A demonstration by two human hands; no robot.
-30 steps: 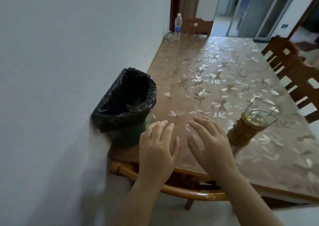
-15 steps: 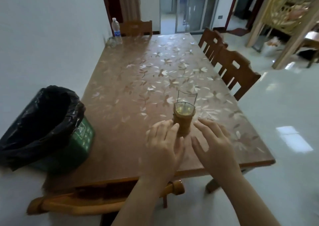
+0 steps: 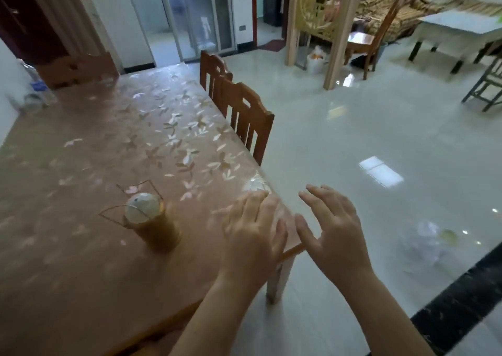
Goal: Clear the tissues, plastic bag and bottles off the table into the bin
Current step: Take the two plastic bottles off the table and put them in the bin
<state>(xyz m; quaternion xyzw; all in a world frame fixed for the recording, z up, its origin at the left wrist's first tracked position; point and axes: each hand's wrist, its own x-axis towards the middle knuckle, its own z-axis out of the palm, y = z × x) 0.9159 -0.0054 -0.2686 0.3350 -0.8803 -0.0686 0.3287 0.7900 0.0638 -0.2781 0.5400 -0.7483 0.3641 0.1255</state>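
My left hand hovers over the near right corner of the brown flower-patterned table, fingers spread, holding nothing. Beside it, past the table's edge and above the floor, my right hand is just as open and empty. A clear water bottle with a blue label stands at the far left end of the table by the wall, blurred. On the floor to the right lies a crumpled clear plastic bag. The bin is out of view.
A brown woven holder with a wire handle stands on the table left of my hands. Two wooden chairs line the table's right side, another chair its far end. Shiny tiled floor spreads right.
The view has swung to the right: the bin has left the frame on the left and the floor with the plastic bag has come in. Both hands stay open and empty.
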